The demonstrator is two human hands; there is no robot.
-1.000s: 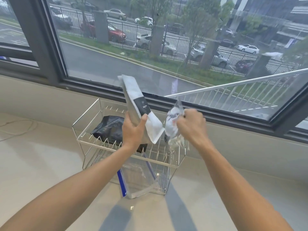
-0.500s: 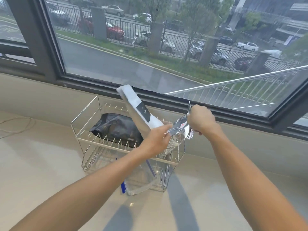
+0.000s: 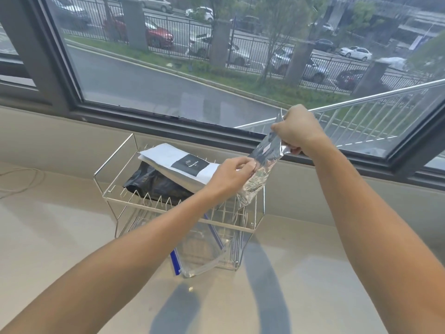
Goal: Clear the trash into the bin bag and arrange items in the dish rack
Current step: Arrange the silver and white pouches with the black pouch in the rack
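Note:
A wire dish rack (image 3: 125,203) stands on the pale counter under the window. In it lies a black pouch (image 3: 154,183), and a white pouch with a dark label (image 3: 178,162) rests flat on top of it. A silver foil pouch (image 3: 261,172) stands tilted over the rack's right end. My right hand (image 3: 297,130) grips its top edge. My left hand (image 3: 232,175) pinches its middle from the left, just past the white pouch's end.
A clear plastic bag with a blue strip (image 3: 199,256) sits under the rack's front. A thin cable (image 3: 21,182) lies on the counter at far left. The window ledge and dark frame (image 3: 168,121) run close behind the rack.
The white pouch went from upright in my left hand to lying flat on the black pouch. My left hand moved right onto the silver pouch, which my right hand has raised and stretched out.

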